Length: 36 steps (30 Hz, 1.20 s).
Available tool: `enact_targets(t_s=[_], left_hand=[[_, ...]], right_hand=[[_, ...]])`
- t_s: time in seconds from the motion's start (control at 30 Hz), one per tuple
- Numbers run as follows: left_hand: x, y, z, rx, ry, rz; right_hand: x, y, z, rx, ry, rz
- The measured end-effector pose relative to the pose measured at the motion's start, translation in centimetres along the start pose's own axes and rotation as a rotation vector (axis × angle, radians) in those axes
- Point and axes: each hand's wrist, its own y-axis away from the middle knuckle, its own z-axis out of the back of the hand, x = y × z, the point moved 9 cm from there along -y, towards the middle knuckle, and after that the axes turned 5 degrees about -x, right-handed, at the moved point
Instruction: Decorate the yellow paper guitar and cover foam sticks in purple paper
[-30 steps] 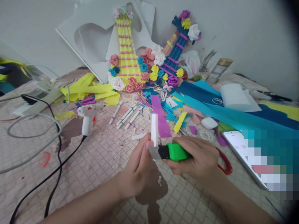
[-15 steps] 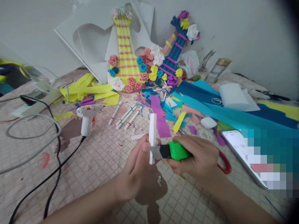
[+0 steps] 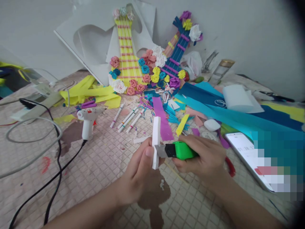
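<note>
My left hand [image 3: 140, 168] is closed round a narrow white foam strip [image 3: 156, 130], held upright with its thumb pressed on the near side. In my right hand [image 3: 205, 156] is a green and black utility knife [image 3: 184, 150]. Its blade [image 3: 162, 150] points left and touches the strip's right edge just above the left thumb tip. Behind the hands, a purple paper strip [image 3: 163, 121] lies on the table. Several white markers [image 3: 130, 119] are spread to its left. The red handle of a tool [image 3: 230, 167] shows partly behind my right hand.
A white glue gun [image 3: 87, 122] stands at left, its black cord [image 3: 62, 171] running to the front. Two paper guitars, one yellow [image 3: 130, 63] and one blue [image 3: 176, 58], lean at the back. A phone [image 3: 245, 159] lies at right near blue crepe paper [image 3: 221, 111].
The knife and my right hand have shifted slightly up and right, with the blade higher along the foam strip. My left hand stays nearly where it was.
</note>
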Motion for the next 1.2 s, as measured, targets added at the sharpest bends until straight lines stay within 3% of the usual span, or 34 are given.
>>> enact_targets(t_s=[0.57,0.73,0.87,1.2], left_hand=[[-0.7,-0.5,0.5,-0.084,-0.109,-0.037],[-0.5,-0.2,-0.2,-0.016,-0.067,-0.032],[0.1,0.1,0.0,-0.034,-0.005,0.027],[0.2,0.0,0.4,-0.031,-0.012,-0.004]], right_hand=[[0.2,0.5,-0.6,0.059,-0.055,-0.008],[0.5,0.1,-0.5,0.054,-0.041,-0.013],[0.5,-0.1,-0.3,0.035,-0.043,-0.013],[0.3,0.0,-0.2,-0.009,-0.046,-0.014]])
